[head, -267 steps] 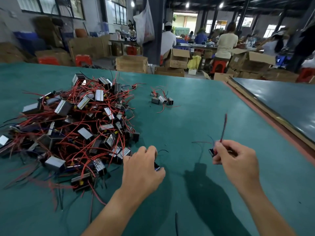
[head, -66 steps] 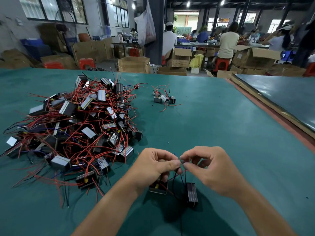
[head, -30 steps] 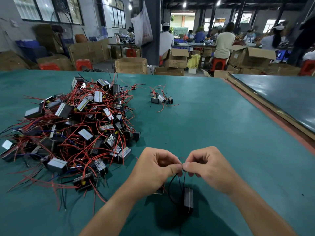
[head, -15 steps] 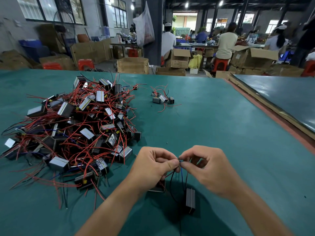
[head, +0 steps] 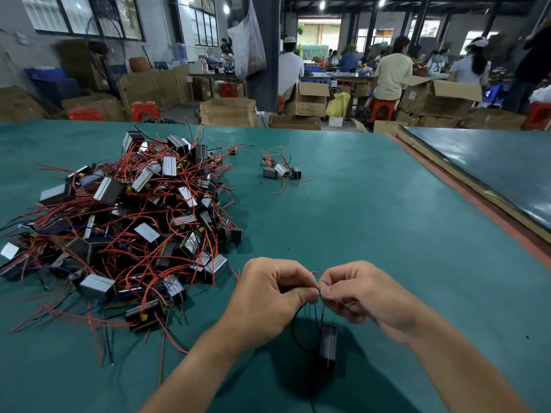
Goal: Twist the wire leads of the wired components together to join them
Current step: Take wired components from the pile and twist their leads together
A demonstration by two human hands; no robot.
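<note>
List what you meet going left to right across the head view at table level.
pile of red-wired components → left hand → wire leads pinched between both hands → right hand → dark neighbouring tabletop

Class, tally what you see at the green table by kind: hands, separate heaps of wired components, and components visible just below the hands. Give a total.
Hands: 2, left hand and right hand, pinching the wire leads
Heaps: 2, large pile and small cluster
Components below the hands: 1, dark component
Total: 5
</note>
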